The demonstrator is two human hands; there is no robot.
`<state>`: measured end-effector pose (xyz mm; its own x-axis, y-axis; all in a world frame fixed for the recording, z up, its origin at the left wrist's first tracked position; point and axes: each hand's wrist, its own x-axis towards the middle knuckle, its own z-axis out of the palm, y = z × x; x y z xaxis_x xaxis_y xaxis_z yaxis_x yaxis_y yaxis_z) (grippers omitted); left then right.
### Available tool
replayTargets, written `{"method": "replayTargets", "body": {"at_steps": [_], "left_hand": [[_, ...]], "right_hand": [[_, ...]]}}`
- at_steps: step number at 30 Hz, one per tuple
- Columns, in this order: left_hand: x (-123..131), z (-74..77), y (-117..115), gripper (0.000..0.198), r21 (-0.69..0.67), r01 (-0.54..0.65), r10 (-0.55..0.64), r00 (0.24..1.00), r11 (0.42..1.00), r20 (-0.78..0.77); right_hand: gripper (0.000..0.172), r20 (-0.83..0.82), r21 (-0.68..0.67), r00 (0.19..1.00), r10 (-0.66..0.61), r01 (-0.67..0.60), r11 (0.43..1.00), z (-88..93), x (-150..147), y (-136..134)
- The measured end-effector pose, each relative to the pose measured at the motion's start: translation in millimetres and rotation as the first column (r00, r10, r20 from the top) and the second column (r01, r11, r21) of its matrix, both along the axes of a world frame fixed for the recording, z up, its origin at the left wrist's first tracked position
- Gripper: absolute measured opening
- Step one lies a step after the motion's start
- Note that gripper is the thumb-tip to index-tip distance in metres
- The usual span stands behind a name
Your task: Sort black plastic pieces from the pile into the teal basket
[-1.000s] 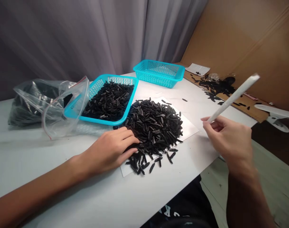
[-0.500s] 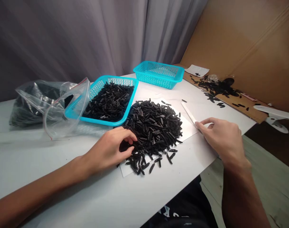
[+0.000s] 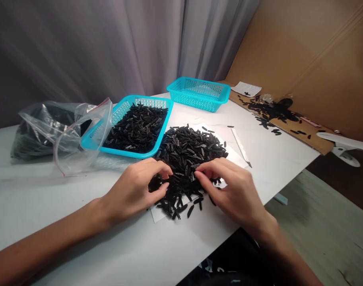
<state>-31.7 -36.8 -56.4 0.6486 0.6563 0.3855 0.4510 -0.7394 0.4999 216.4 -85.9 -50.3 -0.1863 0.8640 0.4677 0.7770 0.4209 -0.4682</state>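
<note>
- right hand (image 3: 236, 186) has let go of the white stick (image 3: 239, 143) and come across to the pile (image 3: 190, 147); left hand (image 3: 136, 182) has stayed at the pile's left side.
- table (image 3: 115, 254): the pile of black pieces lies mid-table, a few spilling toward the near edge.
- near basket (image 3: 130, 153), back from the pile toward the table's far edge, is heaped with like pieces; whether finished or waiting, i cannot tell.
- far basket (image 3: 196, 104) stands at the table's far edge.
- plastic bag (image 3: 44, 131), dark stuff inside, lies toward the far left corner.
- work on the pile looks well short of done, judging by how much lies on the white sheet (image 3: 233, 157).
- left thumb and forefinger stand narrowly apart, nothing clearly between; right ones nearly meet, and whether they pinch a piece i cannot tell.
- white stick rests unheld by the sheet's right corner.
</note>
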Motion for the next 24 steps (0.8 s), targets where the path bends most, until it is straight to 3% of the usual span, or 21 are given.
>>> {"method": "replayTargets", "body": {"at_steps": [2,5,14,18,24], "left_hand": [[0.1,1.7,-1.8,0.019,0.048,-0.012,0.011,1.0,0.999,0.027],[1.5,4.4,-5.0,0.024,0.119,-0.039,0.028,0.996,0.992,0.09],[7.9,16.8,-18.1,0.019,0.243,-0.016,-0.032,0.981,0.97,0.193],[8.4,17.1,-20.4,0.021,0.178,-0.028,-0.017,0.969,0.984,0.245],[7.1,18.0,-21.8,0.027,-0.06,-0.052,0.07,0.927,0.997,0.368]], "right_hand": [[0.006,-0.022,-0.016,0.993,0.116,-0.117,0.993,1.5,-12.7,1.9],[0.013,-0.092,-0.051,0.972,0.217,-0.222,0.974,1.4,-22.9,5.3],[0.005,-0.374,-0.056,0.906,0.198,-0.235,0.97,-1.6,-33.4,-1.2],[0.004,-0.436,-0.05,0.879,0.191,-0.236,0.97,1.2,-33.4,-3.2],[0.008,-0.524,0.005,0.818,0.237,-0.275,0.961,3.8,-30.8,-2.8]]}}
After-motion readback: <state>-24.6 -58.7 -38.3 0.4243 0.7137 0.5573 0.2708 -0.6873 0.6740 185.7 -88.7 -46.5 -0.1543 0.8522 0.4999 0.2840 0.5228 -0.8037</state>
